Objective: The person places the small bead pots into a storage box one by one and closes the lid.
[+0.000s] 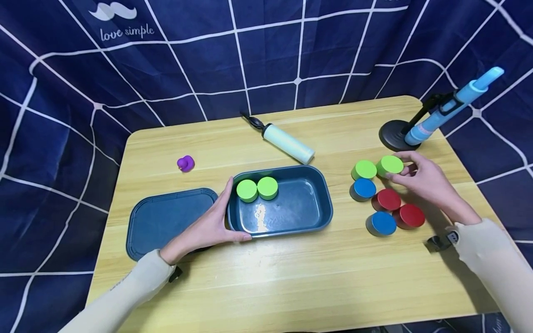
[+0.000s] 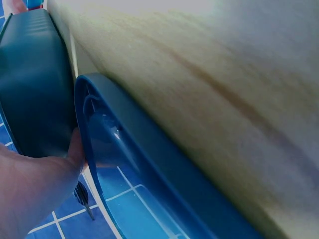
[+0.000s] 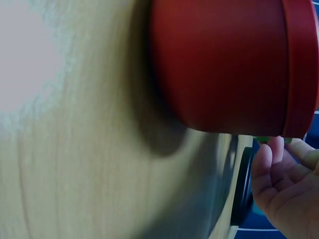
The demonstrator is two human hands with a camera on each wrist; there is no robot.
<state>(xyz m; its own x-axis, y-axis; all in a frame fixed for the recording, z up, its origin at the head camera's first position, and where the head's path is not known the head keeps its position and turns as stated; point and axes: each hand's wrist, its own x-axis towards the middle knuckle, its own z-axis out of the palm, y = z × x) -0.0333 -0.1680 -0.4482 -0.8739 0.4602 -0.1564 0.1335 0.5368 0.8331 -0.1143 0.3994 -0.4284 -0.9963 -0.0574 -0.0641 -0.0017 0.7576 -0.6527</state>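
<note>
My right hand [image 1: 424,175] pinches a lime-green round container [image 1: 390,165] between thumb and fingers, at the back of a group on the right. Beside it are another green container [image 1: 364,170], a blue one [image 1: 363,189], two red ones [image 1: 410,216] and a nearer blue one [image 1: 381,224]. A red container [image 3: 224,64] fills much of the right wrist view and partly hides the fingers. My left hand [image 1: 210,224] rests against the left end of a dark blue box [image 1: 291,229], fingers straight along its side, thumb by its front edge. Two green containers [image 1: 247,190] stand inside at the left.
A dark blue lid [image 1: 166,222] lies left of the box, partly under my left forearm. Behind are a purple rubber duck [image 1: 185,163] and a pale blue hand pump [image 1: 288,142]. A black stand [image 1: 395,135] holding a light blue tube [image 1: 441,115] is near the right hand.
</note>
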